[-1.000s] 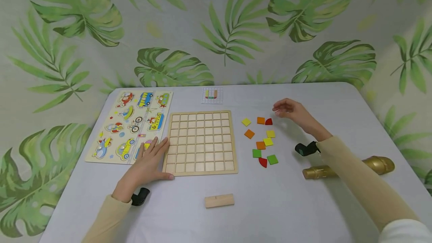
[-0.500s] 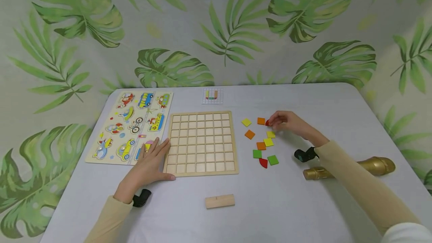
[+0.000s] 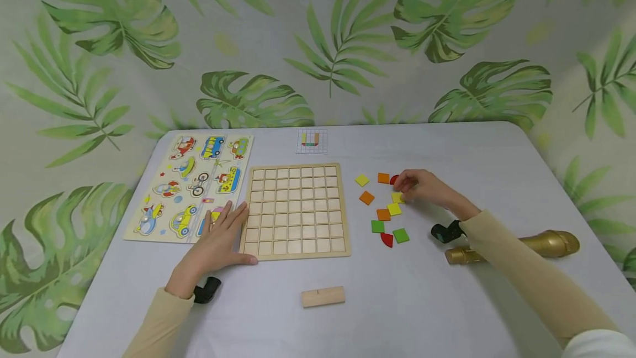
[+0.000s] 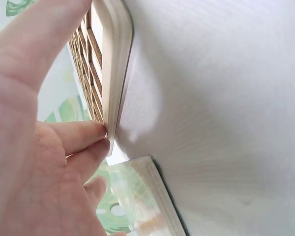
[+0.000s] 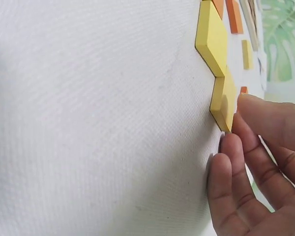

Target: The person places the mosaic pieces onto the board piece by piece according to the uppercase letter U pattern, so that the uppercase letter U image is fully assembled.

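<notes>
Right wrist: fingers [image 5: 232,152] curl beside tile [image 5: 223,102].

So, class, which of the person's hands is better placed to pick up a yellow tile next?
Probably the right hand: it is right at a yellow tile, with a second tile close by. The left hand is at the grid board's left edge, across the board from both.

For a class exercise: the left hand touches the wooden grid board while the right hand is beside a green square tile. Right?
The colour is wrong: the head view shows the right hand beside a yellow square tile. The left hand touches the wooden grid board.
</notes>
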The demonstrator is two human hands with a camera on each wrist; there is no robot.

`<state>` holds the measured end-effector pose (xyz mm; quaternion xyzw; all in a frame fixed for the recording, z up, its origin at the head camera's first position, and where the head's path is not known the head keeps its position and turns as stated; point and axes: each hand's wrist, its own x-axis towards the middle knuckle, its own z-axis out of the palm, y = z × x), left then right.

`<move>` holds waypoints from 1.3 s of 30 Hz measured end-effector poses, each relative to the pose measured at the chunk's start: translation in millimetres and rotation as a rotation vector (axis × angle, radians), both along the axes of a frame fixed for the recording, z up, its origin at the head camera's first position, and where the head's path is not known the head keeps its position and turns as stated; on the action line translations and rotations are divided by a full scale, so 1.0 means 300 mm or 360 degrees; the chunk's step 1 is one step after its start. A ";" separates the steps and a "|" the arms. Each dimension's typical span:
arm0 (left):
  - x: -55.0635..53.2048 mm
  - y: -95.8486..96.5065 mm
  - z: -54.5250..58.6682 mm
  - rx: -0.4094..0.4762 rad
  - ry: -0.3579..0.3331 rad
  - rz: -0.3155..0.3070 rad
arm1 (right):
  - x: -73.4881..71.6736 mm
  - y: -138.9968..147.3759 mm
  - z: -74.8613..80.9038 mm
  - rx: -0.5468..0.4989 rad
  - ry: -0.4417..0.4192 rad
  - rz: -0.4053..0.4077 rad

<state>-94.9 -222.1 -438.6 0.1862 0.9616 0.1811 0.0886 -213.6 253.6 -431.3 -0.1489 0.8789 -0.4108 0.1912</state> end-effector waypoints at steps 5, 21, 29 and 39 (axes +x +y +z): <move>-0.001 0.000 0.002 0.0013 -0.0022 0.0004 | -0.003 -0.009 -0.014 0.0107 0.0039 0.0015; -0.003 0.014 0.006 -0.0038 -0.0034 0.0007 | -0.016 -0.002 -0.005 0.0092 -0.0050 0.0019; -0.009 0.012 0.005 -0.0048 -0.0020 -0.0003 | -0.061 -0.014 0.030 -0.0166 -0.0276 -0.0045; -0.008 0.010 0.005 -0.0047 -0.0012 -0.0007 | -0.134 -0.238 0.042 -0.0289 -0.0262 0.0136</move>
